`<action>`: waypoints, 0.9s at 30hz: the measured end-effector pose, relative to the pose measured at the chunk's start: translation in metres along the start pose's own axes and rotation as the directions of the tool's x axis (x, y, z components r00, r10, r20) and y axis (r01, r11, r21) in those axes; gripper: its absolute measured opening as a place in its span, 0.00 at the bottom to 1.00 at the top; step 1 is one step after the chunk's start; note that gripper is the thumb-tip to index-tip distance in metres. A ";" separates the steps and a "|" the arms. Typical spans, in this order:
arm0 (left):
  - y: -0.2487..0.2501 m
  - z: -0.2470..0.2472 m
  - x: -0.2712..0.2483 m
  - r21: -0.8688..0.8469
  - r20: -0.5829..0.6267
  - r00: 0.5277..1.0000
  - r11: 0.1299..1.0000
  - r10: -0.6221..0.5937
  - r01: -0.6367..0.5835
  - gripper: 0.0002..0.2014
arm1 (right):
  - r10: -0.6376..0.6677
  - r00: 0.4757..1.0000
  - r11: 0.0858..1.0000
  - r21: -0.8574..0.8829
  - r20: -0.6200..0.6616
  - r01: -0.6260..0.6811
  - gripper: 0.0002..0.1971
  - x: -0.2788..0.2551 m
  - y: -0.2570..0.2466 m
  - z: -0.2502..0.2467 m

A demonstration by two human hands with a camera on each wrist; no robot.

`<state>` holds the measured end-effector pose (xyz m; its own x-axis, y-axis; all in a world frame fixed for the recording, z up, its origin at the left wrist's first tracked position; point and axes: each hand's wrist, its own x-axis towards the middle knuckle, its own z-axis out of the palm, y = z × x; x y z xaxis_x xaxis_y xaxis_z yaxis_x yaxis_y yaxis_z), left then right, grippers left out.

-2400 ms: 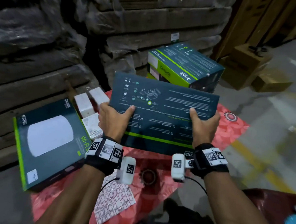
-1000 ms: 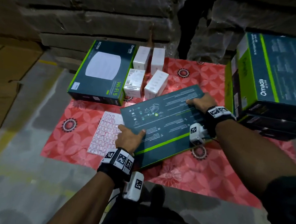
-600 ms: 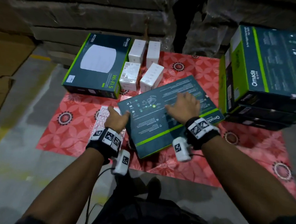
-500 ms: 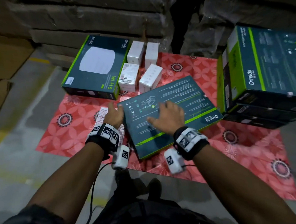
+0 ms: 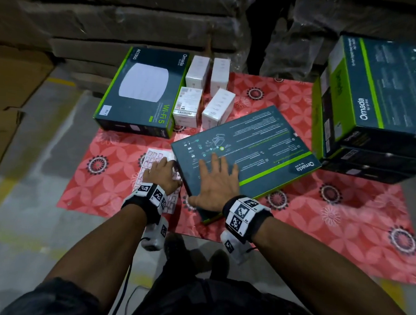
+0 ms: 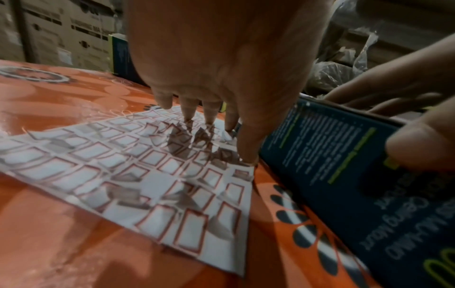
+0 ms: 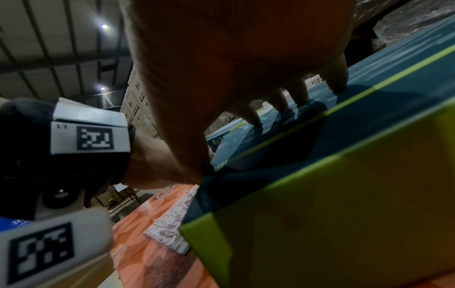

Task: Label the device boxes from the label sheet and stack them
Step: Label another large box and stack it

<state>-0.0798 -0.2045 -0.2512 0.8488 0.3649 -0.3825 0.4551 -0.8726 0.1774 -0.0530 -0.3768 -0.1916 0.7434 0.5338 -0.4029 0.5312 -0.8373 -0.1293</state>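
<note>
A flat dark teal device box [image 5: 252, 145] with a green stripe lies slanted on the red patterned mat [image 5: 333, 215]. My right hand [image 5: 216, 180] lies flat on its near left corner, fingers spread and straight [image 7: 295, 101]. To the left of the box sits the white label sheet [image 5: 152, 157] with red-framed labels, several of them peeled or lifted [image 6: 123, 175]. My left hand [image 5: 162, 172] rests on the sheet with its fingertips [image 6: 209, 120] touching the labels beside the box edge [image 6: 344, 175]. Neither hand holds anything.
A stack of like boxes [image 5: 383, 100] stands at the right edge of the mat. A Wi-Fi 5 box [image 5: 142, 91] and several small white boxes [image 5: 201, 95] lie at the back left. Wrapped cartons [image 5: 138, 17] wall off the back; flattened cardboard [image 5: 6, 108] lies on the floor at left.
The box was held up in both hands, then laid on the mat. My left hand let go and moved onto the label sheet. My right hand slid to the box's near corner.
</note>
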 end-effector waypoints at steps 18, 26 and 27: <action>-0.014 -0.013 0.011 0.014 0.019 0.994 0.994 -0.105 0.105 0.29 | -0.060 0.997 0.998 -0.007 -0.039 0.060 0.53 0.005 0.010 -0.004; 0.026 -0.054 0.025 -0.608 -0.186 0.982 0.787 -0.008 -0.109 0.23 | 0.497 0.818 0.794 0.532 -0.291 -0.294 0.42 -0.003 0.063 -0.013; 0.033 -0.058 0.029 -0.611 -0.161 0.987 0.785 -0.003 -0.097 0.22 | 0.630 0.718 0.697 0.624 -0.297 -0.354 0.41 -0.005 0.070 -0.010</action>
<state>-0.0253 -0.2039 -0.2042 0.8797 0.4152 -0.2318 0.4391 -0.5224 0.7310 -0.0152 -0.4370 -0.1895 0.9887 -0.1098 -0.1018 -0.1467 -0.8460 -0.5127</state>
